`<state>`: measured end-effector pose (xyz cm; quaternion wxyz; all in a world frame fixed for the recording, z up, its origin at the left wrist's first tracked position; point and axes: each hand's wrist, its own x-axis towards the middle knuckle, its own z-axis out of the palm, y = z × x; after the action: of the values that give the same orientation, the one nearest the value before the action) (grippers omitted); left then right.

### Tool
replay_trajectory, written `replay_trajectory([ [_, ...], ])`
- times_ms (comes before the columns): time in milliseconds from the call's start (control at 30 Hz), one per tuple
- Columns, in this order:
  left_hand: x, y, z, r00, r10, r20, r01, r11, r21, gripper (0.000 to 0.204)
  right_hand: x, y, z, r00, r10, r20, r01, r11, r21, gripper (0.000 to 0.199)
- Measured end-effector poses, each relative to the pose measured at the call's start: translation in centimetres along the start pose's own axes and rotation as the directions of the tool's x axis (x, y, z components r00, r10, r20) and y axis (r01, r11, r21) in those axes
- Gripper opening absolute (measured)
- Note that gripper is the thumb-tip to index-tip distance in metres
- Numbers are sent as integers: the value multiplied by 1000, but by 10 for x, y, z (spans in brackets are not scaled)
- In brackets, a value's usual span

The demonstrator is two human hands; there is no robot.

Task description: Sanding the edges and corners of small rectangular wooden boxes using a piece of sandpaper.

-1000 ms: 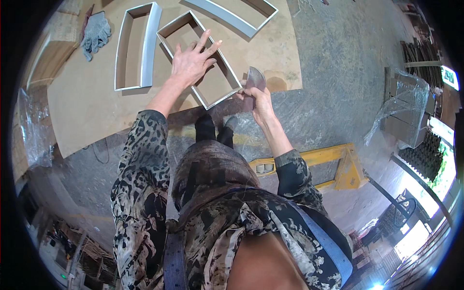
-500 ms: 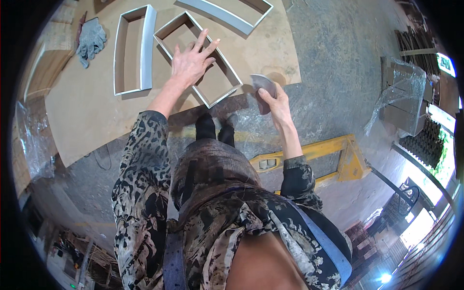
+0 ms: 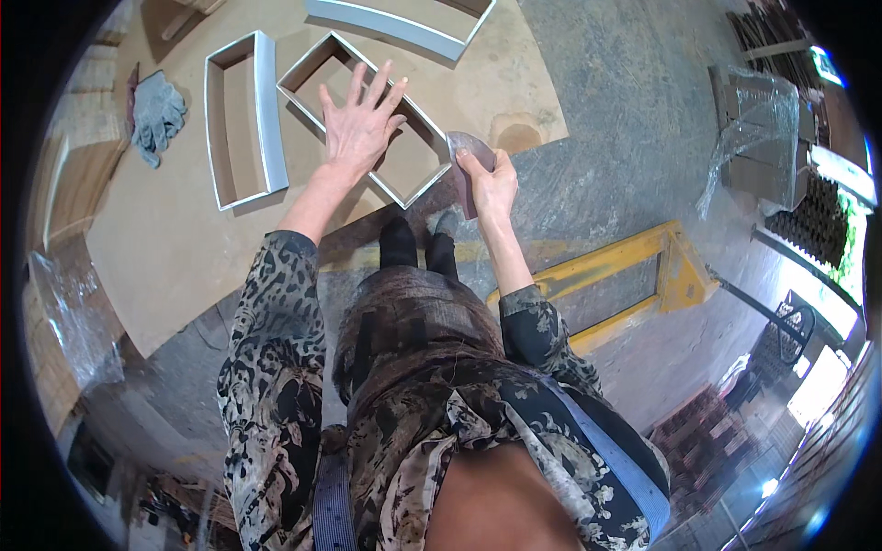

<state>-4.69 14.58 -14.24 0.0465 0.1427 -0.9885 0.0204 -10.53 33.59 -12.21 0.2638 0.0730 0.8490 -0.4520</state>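
Note:
My left hand (image 3: pixel 358 133) lies with fingers spread over the middle shallow box (image 3: pixel 428 187), a long rectangular frame with pale edges and a brown inside. Its fingers reach across the far rim. In my right hand (image 3: pixel 493 190) is a bent piece of greyish-brown sandpaper (image 3: pixel 470 145), pinched between thumb and fingers. The sandpaper is at the box's right corner, seemingly against its edge. To the left stands a similar curved box (image 3: pixel 269 119) with a bluish-white side. Another curved one (image 3: pixel 395 35) sits beyond, partly cut off by the picture's edge.
The boxes rest on a large brown board (image 3: pixel 156 248). Grey work gloves (image 3: pixel 158 115) lie at its left, near stacked boards (image 3: pixel 78 156). A yellow pallet jack (image 3: pixel 680 275) stands at my right, and a plastic-wrapped stack (image 3: pixel 758 138) is farther right.
My right hand has brought the sandpaper leftward to the box's right corner. My left hand stays spread over the box. The whole view has shifted slightly.

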Motion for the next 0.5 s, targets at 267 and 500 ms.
replay_trajectory([
  [267,1,24,-6,983,181,-34,-184,959,-213,49,-14,21,5,947,-17,-322,73,984,162,32],
  [500,6,28,-19,980,193,49,-184,971,-152,47,4,7,12,892,18,-452,50,989,138,36],
])
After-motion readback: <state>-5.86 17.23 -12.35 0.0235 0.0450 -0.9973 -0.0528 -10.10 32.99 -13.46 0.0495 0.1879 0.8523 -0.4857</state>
